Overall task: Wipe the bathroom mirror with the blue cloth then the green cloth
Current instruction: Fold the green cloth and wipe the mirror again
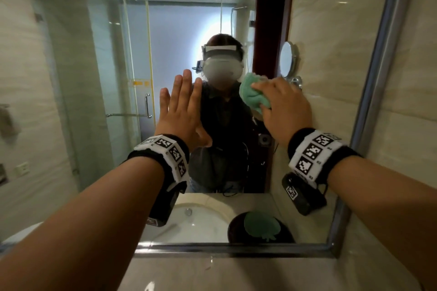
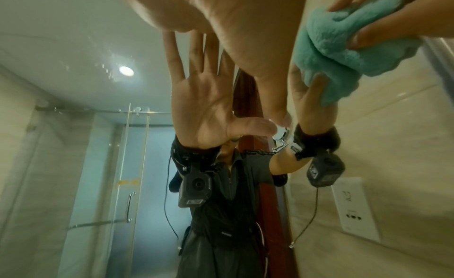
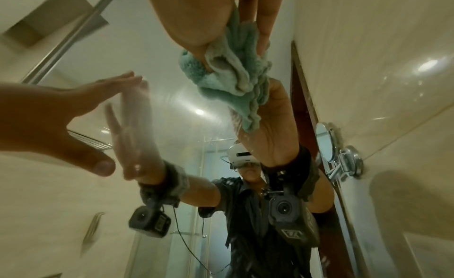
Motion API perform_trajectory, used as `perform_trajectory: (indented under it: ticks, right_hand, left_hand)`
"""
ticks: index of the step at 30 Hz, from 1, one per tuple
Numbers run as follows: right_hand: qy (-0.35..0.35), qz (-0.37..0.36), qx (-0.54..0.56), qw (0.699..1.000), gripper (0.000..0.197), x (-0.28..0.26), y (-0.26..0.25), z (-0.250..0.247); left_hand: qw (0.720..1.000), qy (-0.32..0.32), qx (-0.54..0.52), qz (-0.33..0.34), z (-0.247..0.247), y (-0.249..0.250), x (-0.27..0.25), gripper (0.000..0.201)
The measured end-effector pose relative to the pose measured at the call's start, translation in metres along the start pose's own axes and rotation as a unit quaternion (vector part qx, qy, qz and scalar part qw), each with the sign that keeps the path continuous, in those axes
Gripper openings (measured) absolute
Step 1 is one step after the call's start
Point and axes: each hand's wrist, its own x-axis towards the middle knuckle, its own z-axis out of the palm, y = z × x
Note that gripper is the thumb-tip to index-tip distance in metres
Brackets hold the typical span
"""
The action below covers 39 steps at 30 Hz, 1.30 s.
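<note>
The wall mirror fills the head view. My right hand grips a bunched green cloth and presses it against the glass right of centre, at about the height of my reflected head. The right wrist view shows the cloth crumpled between my thumb and fingers, against the glass. My left hand is open with straight fingers, left of the cloth. Its fingertips meet their reflection on the glass. In the left wrist view the cloth is at upper right. No blue cloth is in view.
A metal frame edges the mirror at the right and bottom, with tiled wall beyond. The counter lies below. Reflected in the glass are the sink basin, a dark round thing with something green on it, and a small round wall mirror.
</note>
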Motion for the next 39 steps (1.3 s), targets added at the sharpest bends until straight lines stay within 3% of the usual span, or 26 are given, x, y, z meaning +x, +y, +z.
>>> perform_trajectory:
  ticks: [2, 5, 13, 17, 20, 22, 27, 33, 36, 39]
  right_hand:
    - [0.030, -0.004, 0.003, 1.000, 0.045, -0.005, -0.005, 0.007]
    - [0.032, -0.069, -0.012, 0.997, 0.045, -0.033, -0.013, 0.032]
    - [-0.099, -0.229, -0.043, 0.967, 0.042, -0.136, -0.016, 0.073]
    - [-0.115, -0.190, -0.037, 0.974, 0.047, -0.122, -0.021, 0.065]
    - [-0.047, -0.105, 0.001, 0.993, 0.046, -0.095, -0.029, 0.057]
    - [-0.008, -0.092, 0.008, 0.996, 0.043, -0.087, -0.033, 0.058]
    - [-0.013, -0.150, -0.020, 0.988, 0.039, -0.118, -0.031, 0.077]
    - [-0.148, -0.243, -0.038, 0.958, 0.051, -0.177, -0.019, 0.092]
    - [-0.148, -0.201, -0.029, 0.968, 0.049, -0.164, -0.022, 0.083]
    - [-0.081, -0.103, 0.014, 0.991, 0.043, -0.139, -0.034, 0.076]
  left_hand:
    - [1.000, 0.009, -0.015, 0.011, 0.010, 0.004, -0.011, 0.137]
    - [0.999, 0.003, -0.015, 0.036, 0.040, 0.011, -0.039, 0.139]
    - [0.998, -0.028, 0.008, 0.050, 0.093, 0.009, -0.086, 0.141]
    - [0.998, -0.039, 0.018, 0.054, 0.095, 0.007, -0.089, 0.148]
    - [0.998, -0.042, 0.020, 0.046, 0.096, 0.009, -0.091, 0.148]
    - [0.998, -0.042, 0.020, 0.044, 0.098, 0.010, -0.092, 0.146]
    - [0.997, -0.033, 0.039, 0.052, 0.113, 0.006, -0.104, 0.149]
    - [0.997, -0.041, 0.038, 0.053, 0.132, 0.001, -0.122, 0.153]
    - [0.997, -0.054, 0.030, 0.045, 0.138, 0.001, -0.131, 0.153]
    - [0.997, -0.054, 0.030, 0.041, 0.145, 0.001, -0.139, 0.151]
